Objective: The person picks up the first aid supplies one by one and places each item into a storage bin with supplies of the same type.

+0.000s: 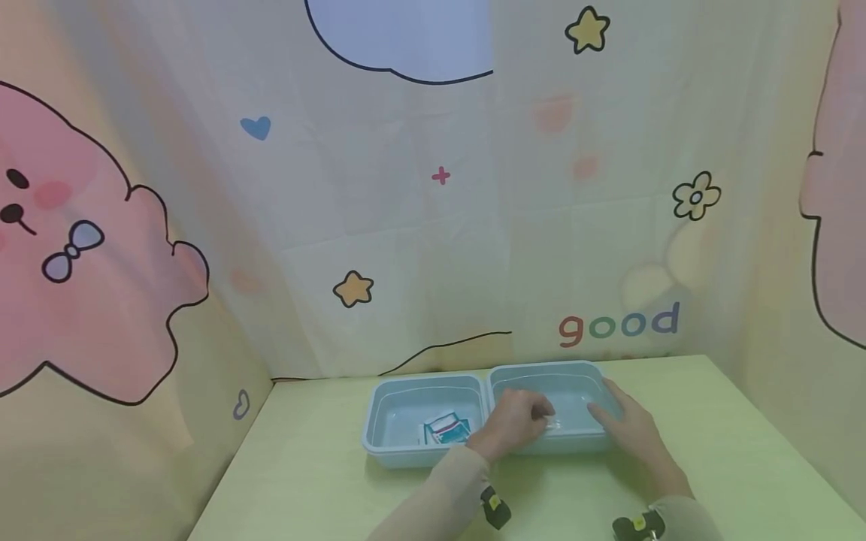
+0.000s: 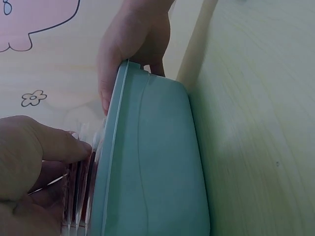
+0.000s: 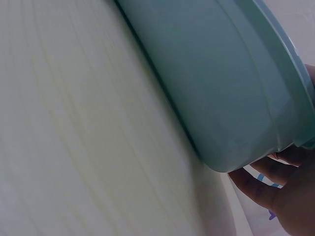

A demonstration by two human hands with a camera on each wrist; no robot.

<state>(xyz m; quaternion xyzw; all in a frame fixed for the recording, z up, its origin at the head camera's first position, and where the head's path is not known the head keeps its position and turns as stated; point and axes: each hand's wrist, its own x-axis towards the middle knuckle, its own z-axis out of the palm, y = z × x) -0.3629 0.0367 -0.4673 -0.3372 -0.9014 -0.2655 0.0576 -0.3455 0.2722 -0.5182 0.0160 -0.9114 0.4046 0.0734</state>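
Note:
Two light blue plastic basins stand side by side. My left hand (image 1: 512, 422) is over the near left part of the right basin (image 1: 561, 445). Between its thumb and fingers it pinches several thin packets in clear wrapping (image 2: 78, 191), stacked on edge at the basin's rim. My right hand (image 1: 632, 427) grips the right end of that basin, thumb over the rim and fingers against the outer wall (image 3: 211, 83). In the left basin (image 1: 419, 456) lie a few white and teal packets (image 1: 448, 428). The left hand's palm hides part of its packets.
The basins rest on a pale yellow-green table (image 1: 304, 466), close to its back edge. A printed curtain (image 1: 406, 225) hangs behind and at both sides. Wrist cameras (image 1: 495, 508) are strapped on both forearms.

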